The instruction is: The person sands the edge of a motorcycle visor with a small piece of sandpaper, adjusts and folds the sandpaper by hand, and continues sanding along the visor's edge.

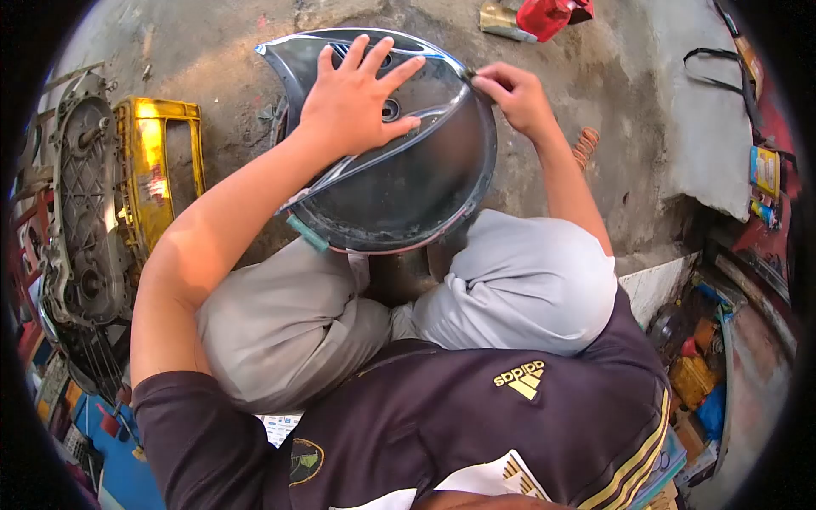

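A round dark panel (399,191) with chrome-like trim and a pointed upper left tip lies in front of my knees. Spread flat on its upper part is my left hand (353,102), fingers apart and holding nothing. At the panel's upper right edge, my right hand (510,93) is closed in a pinch by the trim's corner; whatever sits between the fingertips is too small to name. A round hole shows beside my left palm. Along the lower left rim sits a small greenish piece (307,232).
On the left stand a yellow crate (161,161) and a greasy metal casing (85,204). A rusty coil spring (586,147) lies right of my right forearm. A red item (548,17) is at the top, and assorted clutter (693,374) fills the lower right.
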Motion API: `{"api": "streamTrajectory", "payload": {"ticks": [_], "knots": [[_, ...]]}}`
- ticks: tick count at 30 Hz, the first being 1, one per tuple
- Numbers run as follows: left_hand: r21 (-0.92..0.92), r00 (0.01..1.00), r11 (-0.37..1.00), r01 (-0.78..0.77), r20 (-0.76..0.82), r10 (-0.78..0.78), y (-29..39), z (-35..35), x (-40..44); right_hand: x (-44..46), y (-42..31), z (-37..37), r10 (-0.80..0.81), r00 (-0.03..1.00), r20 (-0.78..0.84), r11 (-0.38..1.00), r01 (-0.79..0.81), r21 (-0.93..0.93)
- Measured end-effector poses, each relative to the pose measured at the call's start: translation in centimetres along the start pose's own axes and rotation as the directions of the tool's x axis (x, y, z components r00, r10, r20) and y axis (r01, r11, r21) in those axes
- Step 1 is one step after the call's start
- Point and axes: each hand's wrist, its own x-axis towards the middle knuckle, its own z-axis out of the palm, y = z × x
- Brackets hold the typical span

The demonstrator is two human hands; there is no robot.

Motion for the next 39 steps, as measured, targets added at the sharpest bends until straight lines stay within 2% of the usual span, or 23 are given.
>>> {"api": "streamTrajectory", "payload": {"ticks": [1,2,7,9,11,13,15,18,19,21,22,27,32,35,36,39], "knots": [[0.002,1.0,1.0,-0.004,-0.015,0.004,-0.1,0.0,0.2,0.8,-1.1,-0.2,-0.011,1.0,0.009,0.996,0.012,-0.09],[0.008,1.0,1.0,-0.002,-0.019,0.002,0.0,-0.1,0.2,1.8,-1.5,-0.1,-0.011,0.999,0.048,0.995,0.016,-0.102],[0.023,1.0,1.0,0.005,-0.014,-0.004,0.0,-0.3,0.2,0.8,-0.7,-0.4,-0.018,0.998,0.062,0.998,0.022,-0.052],[0.009,1.0,1.0,-0.001,-0.013,0.001,0.0,-0.1,0.1,0.1,0.4,-0.3,0.044,0.999,0.027,0.999,-0.045,0.017],[-0.012,1.0,1.0,-0.012,-0.007,0.011,0.1,0.1,-0.1,0.4,0.3,-0.4,0.024,0.999,0.039,1.0,-0.024,0.01],[0.009,1.0,1.0,0.003,-0.005,-0.003,0.1,-0.3,0.3,2.0,-1.8,0.1,-0.012,0.999,0.041,0.997,0.015,-0.08],[0.019,1.0,1.0,-0.009,-0.022,0.009,0.0,-0.3,0.3,2.6,-1.7,0.4,-0.028,0.998,0.051,0.998,0.031,-0.063],[0.024,1.0,1.0,-0.006,-0.016,0.006,-0.1,-0.2,0.3,0.9,-1.2,0.2,0.017,1.0,-0.018,0.993,-0.019,-0.12],[0.028,1.0,1.0,0.003,-0.014,-0.002,-0.2,-0.1,0.3,0.4,-0.7,0.1,0.012,1.0,-0.01,0.993,-0.013,-0.117],[0.014,0.999,1.0,-0.015,-0.031,0.015,-0.3,-0.1,0.1,-0.4,-0.4,0.5,-0.008,0.998,-0.067,1.0,0.009,0.008],[0.03,0.998,0.999,-0.023,-0.062,0.025,-0.3,0.3,0.1,-0.2,-0.2,0.2,-0.01,0.999,-0.049,0.998,0.007,-0.059],[0.011,0.999,1.0,-0.007,-0.033,0.008,-0.1,0.0,0.2,2.9,-2.0,0.5,-0.012,1.0,0.015,0.988,0.014,-0.151],[-0.002,1.0,1.0,0.006,-0.015,-0.006,-0.3,0.1,0.3,0.6,-0.1,-0.5,0.076,0.996,0.045,0.996,-0.077,0.039],[0.004,0.999,1.0,-0.014,-0.043,0.014,0.0,0.4,0.1,0.7,-0.3,-0.5,0.032,0.998,0.045,0.997,-0.035,0.068],[0.005,0.999,1.0,-0.009,-0.041,0.009,0.0,0.2,0.1,1.3,-0.8,-0.4,0.033,0.998,0.046,0.999,-0.031,-0.039],[0.011,0.999,1.0,-0.005,-0.036,0.005,0.0,-0.1,0.2,3.4,-2.1,0.3,-0.015,0.996,0.088,0.994,0.024,-0.103]]}}
